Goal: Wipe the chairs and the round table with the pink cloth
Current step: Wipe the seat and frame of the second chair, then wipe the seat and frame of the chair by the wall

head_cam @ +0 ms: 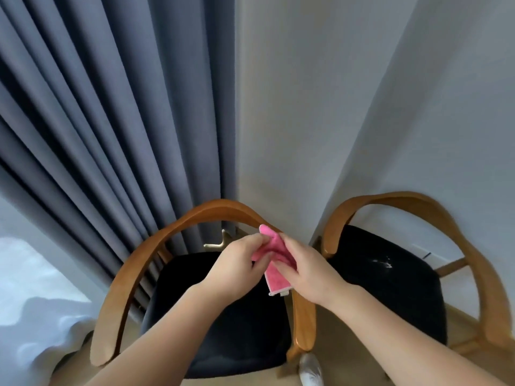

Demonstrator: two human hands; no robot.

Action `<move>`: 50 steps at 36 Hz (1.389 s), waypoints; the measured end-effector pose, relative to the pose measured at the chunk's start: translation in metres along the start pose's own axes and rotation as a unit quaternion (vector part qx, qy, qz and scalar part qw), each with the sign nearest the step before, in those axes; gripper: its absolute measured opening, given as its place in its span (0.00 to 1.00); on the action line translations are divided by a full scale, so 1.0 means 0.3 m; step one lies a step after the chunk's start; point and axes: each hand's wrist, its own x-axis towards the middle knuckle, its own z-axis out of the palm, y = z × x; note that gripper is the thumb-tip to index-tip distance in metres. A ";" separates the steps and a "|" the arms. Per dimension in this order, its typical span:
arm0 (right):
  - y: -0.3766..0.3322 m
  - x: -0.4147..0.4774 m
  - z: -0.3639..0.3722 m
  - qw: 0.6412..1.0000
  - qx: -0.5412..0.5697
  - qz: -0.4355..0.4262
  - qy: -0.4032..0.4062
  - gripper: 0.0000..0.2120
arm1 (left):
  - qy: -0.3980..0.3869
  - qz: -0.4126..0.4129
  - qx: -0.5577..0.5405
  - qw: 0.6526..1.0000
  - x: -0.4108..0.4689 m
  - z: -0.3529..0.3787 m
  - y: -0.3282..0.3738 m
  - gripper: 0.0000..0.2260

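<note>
Two wooden armchairs with curved backs and black seats stand side by side against the wall. The left chair (133, 274) is right below my arms; the right chair (473, 246) has a few white specks on its seat. A small pink cloth (274, 250) with a white edge hangs folded between my hands, above the left chair's seat. My left hand (239, 263) pinches the cloth's left side. My right hand (303, 266) grips its right side with curled fingers. No round table is in view.
Grey-blue curtains (111, 121) hang behind the left chair. A white wall corner (320, 107) rises behind both chairs. White bedding (33, 288) lies at the lower left. A pale wrapped object (310, 369) sits on the floor between the chairs.
</note>
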 end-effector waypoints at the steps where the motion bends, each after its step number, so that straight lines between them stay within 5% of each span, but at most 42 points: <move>1: 0.010 -0.016 -0.011 1.000 0.005 0.004 -0.002 0.30 | -0.006 0.001 0.001 1.000 0.000 0.015 0.007 0.07; 8: 0.099 -0.160 -0.098 0.998 0.022 0.037 -0.055 0.32 | -0.045 0.005 0.025 0.999 -0.010 0.145 0.068 0.10; 20: 0.468 -0.574 -0.368 0.996 0.020 0.091 -0.008 0.43 | -0.186 0.049 0.060 0.979 0.033 0.575 0.381 0.13; 24: 0.618 -0.745 -0.479 0.995 0.010 0.099 0.025 0.39 | -0.243 0.067 0.028 0.967 0.021 0.771 0.496 0.10; 30: 0.785 -0.902 -0.595 0.990 -0.014 0.141 0.016 0.09 | -0.268 0.081 0.022 0.960 0.023 0.998 0.603 0.12; 39: 0.902 -0.892 -0.662 0.986 0.008 0.159 -0.039 0.13 | -0.277 0.074 0.064 0.956 0.117 1.103 0.584 0.08; 43: 0.959 -0.815 -0.672 0.984 -0.046 0.161 -0.058 0.07 | -0.280 0.054 0.096 0.954 0.189 1.112 0.511 0.09; 50: 1.082 -0.631 -0.735 0.971 -0.108 0.205 -0.061 0.08 | -0.306 -0.067 0.092 0.945 0.347 1.153 0.297 0.05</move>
